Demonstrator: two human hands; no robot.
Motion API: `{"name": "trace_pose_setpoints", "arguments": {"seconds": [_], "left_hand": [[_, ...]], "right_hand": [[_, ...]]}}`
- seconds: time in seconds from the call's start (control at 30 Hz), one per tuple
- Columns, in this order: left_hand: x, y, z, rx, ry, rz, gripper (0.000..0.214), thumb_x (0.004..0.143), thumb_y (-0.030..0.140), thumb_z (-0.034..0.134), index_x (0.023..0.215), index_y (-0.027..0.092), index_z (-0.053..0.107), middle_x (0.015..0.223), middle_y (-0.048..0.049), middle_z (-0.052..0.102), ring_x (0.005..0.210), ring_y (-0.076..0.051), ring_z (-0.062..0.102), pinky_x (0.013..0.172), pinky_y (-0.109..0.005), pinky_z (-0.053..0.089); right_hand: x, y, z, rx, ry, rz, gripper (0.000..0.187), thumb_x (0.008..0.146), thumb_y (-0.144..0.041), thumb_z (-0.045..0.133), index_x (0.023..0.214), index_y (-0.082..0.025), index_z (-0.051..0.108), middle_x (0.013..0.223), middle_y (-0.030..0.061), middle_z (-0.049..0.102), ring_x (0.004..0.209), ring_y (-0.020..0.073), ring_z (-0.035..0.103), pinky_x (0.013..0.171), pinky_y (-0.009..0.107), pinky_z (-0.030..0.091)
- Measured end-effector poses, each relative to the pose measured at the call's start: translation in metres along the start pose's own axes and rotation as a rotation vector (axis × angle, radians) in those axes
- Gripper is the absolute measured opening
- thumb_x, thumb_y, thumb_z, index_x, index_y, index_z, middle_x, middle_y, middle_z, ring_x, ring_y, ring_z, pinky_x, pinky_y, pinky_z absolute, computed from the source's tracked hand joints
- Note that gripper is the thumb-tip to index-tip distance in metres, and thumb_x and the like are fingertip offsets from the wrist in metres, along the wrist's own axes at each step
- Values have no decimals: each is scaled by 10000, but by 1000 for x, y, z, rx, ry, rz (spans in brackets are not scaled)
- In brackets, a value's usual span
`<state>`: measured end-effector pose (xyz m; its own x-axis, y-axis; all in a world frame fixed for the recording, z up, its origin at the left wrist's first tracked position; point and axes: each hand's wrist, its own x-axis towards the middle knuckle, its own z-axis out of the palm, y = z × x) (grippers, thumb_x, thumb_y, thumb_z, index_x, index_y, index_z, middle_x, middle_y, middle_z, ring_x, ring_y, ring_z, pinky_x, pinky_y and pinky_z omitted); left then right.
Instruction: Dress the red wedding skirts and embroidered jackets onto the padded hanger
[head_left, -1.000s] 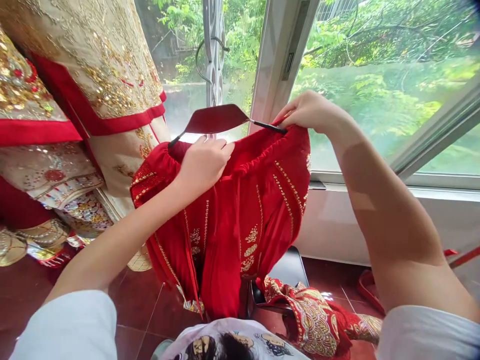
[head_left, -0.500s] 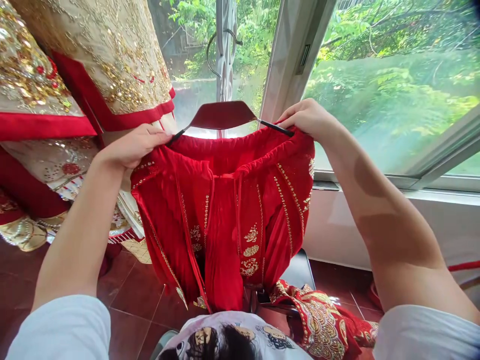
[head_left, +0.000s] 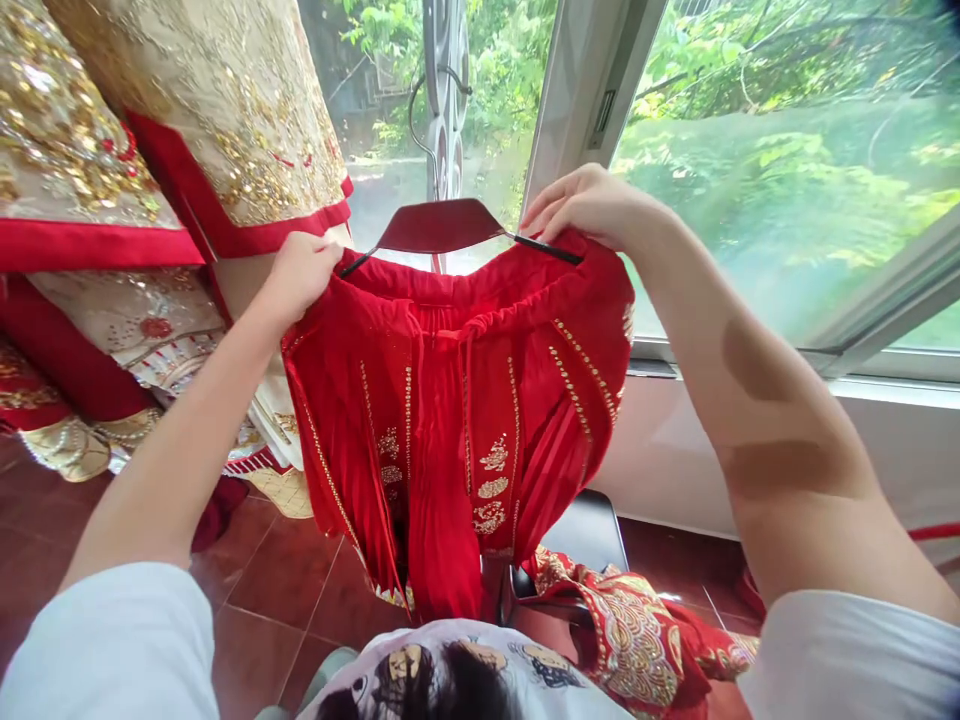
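A red pleated skirt (head_left: pixel 444 450) with gold beaded lines and motifs hangs in front of me from a dark red hanger (head_left: pixel 442 226). The hanger's metal hook (head_left: pixel 420 125) points up before the window, and its black arms reach inside the gathered waistband. My left hand (head_left: pixel 304 275) is closed on the waistband at the left end of the hanger. At the right end, my right hand (head_left: pixel 581 207) lies over the waistband, its thumb and fingers around the fabric edge and partly hidden. Drawstring ties dangle at the skirt's front.
Gold-sequined garments with red borders (head_left: pixel 225 130) hang at the left. A black chair (head_left: pixel 589 525) stands below, with a red and gold embroidered garment (head_left: pixel 634 635) draped near it. Sliding windows (head_left: pixel 780 200) fill the back and right, above a white wall. The floor has dark red tiles (head_left: pixel 270 600).
My left hand has moved right and slightly up, carrying the waistband inward. My right hand has shifted up and left, its fingers further along the hanger arm. The skirt's sides bulge more.
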<state>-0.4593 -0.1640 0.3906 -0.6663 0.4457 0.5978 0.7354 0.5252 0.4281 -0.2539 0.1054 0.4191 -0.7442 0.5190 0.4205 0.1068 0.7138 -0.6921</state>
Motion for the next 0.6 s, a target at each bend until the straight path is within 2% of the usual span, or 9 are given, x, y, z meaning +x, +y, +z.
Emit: {"name": "trace_pose_setpoints", "arguments": {"seconds": [0.1, 0.17, 0.2, 0.27, 0.3, 0.37, 0.43, 0.5, 0.6], "left_hand": [[-40, 16, 4, 68, 351, 84, 285, 939, 424, 374, 909, 217, 567, 895, -6, 656, 914, -174, 545, 883, -378, 443], [-85, 24, 11, 182, 570, 132, 294, 937, 418, 376, 893, 195, 563, 960, -73, 644, 969, -220, 546, 918, -416, 415], [-109, 27, 17, 216, 525, 164, 325, 939, 436, 359, 831, 204, 559, 899, -85, 639, 914, -228, 560, 878, -410, 427], [-152, 32, 35, 197, 220, 138, 360, 950, 456, 337, 812, 222, 574, 836, -72, 652, 823, -209, 592, 782, -352, 452], [-167, 34, 47, 183, 109, 94, 374, 953, 473, 328, 856, 224, 589, 875, -71, 672, 845, -207, 611, 766, -334, 458], [-184, 38, 69, 215, -42, 12, 407, 945, 518, 336, 951, 215, 607, 971, -96, 689, 925, -235, 630, 751, -332, 468], [-187, 40, 88, 268, -170, -14, 422, 957, 501, 315, 994, 206, 615, 1023, -123, 688, 972, -262, 638, 733, -340, 473], [-188, 39, 99, 295, -294, 0, 430, 983, 428, 256, 976, 212, 628, 1002, -131, 697, 955, -268, 657, 710, -345, 475], [-207, 32, 107, 279, -406, -5, 458, 993, 351, 213, 919, 215, 645, 923, -131, 714, 886, -268, 683, 698, -355, 480]], "right_hand": [[-3, -11, 3, 12, -204, -47, 219, 800, -89, 638, 1005, -44, 701, 817, 65, 695, 641, 45, 559, 678, 238, 459], [-22, -17, 4, 85, 44, -157, 192, 848, -176, 600, 998, -86, 679, 874, 77, 688, 684, 63, 574, 673, 242, 464], [-38, -19, 8, 89, 270, -219, 144, 859, -203, 580, 914, -105, 670, 836, 66, 672, 676, 71, 565, 658, 243, 455], [-76, -21, 26, -17, 702, -292, 235, 860, -258, 561, 648, -157, 566, 658, 26, 579, 606, 85, 505, 611, 256, 409], [-96, -19, 41, -64, 750, -276, 350, 870, -282, 540, 540, -181, 481, 558, 8, 502, 555, 94, 463, 580, 270, 378], [-131, -12, 79, -107, 511, -198, 440, 887, -397, 513, 504, -203, 419, 491, -2, 446, 492, 114, 424, 527, 291, 320], [-153, 1, 119, -104, 298, -48, 375, 816, -514, 589, 606, -218, 497, 524, -2, 525, 497, 145, 474, 529, 295, 329], [-163, 16, 151, -78, 199, -27, 360, 848, -514, 522, 631, -231, 473, 544, 0, 541, 504, 157, 487, 545, 292, 336], [-173, 37, 177, 10, 141, -97, 386, 914, -440, 379, 588, -235, 355, 508, -6, 480, 475, 155, 447, 535, 288, 322]]}}
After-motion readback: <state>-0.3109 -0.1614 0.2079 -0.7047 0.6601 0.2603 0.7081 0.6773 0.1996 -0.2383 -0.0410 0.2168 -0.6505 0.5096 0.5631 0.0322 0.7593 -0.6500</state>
